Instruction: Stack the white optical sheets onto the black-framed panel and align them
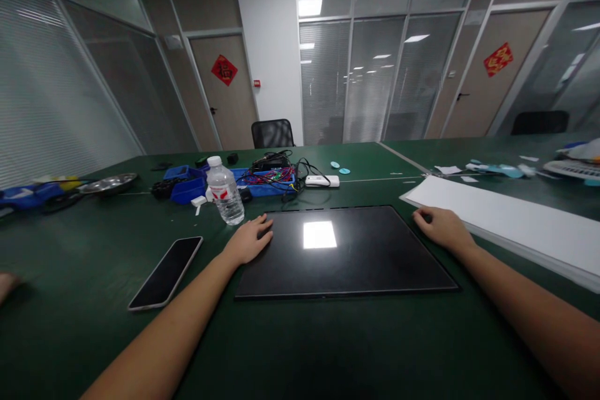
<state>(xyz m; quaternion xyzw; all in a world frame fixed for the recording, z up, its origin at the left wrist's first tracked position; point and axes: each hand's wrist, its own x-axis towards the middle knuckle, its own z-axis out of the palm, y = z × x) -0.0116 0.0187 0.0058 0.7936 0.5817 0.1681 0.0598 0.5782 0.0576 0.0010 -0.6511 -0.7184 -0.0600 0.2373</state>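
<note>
A flat black screen panel (pixel 365 269) lies on the green table, a ceiling light mirrored in its glossy surface. My left hand (pixel 250 240) rests at its upper left side, fingers stretched out over the edge and not wrapped round it. Just off the right edge, my right hand (pixel 443 227) lies on the table with its fingers curled in and nothing visible in them. Beside that hand is a stack of large white boards (pixel 510 215). A clear water bottle (pixel 225 192) with a white cap stands behind my left hand. A dark-screened phone (pixel 166 274) lies left of my left forearm.
Behind the panel sit a blue tray (pixel 262 187) of tangled wires, blue bins (pixel 187 190) and a white device (pixel 322 181). A metal dish (pixel 110 183) stands at left. Another person's blurred hand (pixel 7 286) shows at the left edge. Paper scraps (pixel 449 170) lie right.
</note>
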